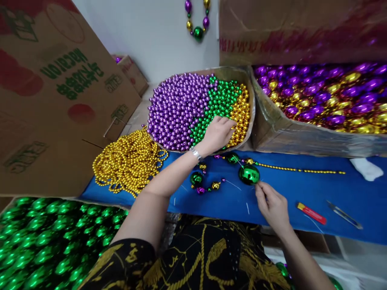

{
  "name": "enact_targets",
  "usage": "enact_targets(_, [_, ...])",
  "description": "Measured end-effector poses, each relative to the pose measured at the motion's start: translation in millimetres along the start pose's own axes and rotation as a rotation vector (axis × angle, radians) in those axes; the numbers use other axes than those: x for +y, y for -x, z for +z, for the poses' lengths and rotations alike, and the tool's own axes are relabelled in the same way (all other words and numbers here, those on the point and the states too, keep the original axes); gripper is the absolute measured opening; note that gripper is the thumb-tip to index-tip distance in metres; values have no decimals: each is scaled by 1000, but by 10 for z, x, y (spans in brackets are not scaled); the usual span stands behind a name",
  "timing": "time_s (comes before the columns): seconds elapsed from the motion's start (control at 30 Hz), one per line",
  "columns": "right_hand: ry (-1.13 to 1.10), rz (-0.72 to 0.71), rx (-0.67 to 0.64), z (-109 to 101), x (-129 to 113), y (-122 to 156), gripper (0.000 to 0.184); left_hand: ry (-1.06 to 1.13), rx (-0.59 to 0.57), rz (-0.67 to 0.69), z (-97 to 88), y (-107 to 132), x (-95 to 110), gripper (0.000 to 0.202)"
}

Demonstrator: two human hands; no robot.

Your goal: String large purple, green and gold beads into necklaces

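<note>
My left hand (219,133), with a silver bracelet at the wrist, reaches into a box (252,108) of small beads. Its curled fingers are at the border of the green beads (222,94) and gold beads (241,114); whatever is at the fingertips is hidden. Purple beads (178,108) fill the box's left side. Below, my right hand (272,203) is closed in a pinch on the string end beside a large shiny green bead (249,174). That bead belongs to a strand of mixed beads lying on the blue table (223,205), next to a curved beaded section (200,190).
Gold bead strands (127,163) lie heaped at left. A red-and-yellow cutter (311,213) and a metal tool (344,214) rest at right. Large green beads (48,241) fill the lower left; a box (272,129) of purple and gold beads stands right. A finished-looking necklace (198,33) hangs on the wall.
</note>
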State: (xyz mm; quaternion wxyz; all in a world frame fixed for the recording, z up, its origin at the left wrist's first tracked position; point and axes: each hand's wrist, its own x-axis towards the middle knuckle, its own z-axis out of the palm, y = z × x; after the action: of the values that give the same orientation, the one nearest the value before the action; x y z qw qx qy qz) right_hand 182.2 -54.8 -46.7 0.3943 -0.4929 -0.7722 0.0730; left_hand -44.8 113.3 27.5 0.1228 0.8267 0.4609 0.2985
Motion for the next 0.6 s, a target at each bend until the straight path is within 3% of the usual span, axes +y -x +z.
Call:
enact_targets(0.07, [7, -2, 13, -23, -4, 4, 12, -166, -71, -7, 63, -300, -47, 29])
enact_targets(0.17, [17, 1, 29, -57, 23, 41, 13, -294, -181, 31, 130, -468, -45, 29])
enact_targets(0.37, [11, 42, 25, -80, 125, 106, 15, -482, -460, 55, 113, -309, 44, 15])
enact_targets(0.6, [-25, 20, 36, -27, 139, 100, 15, -549, -535, 8, 88, -295, 51, 26])
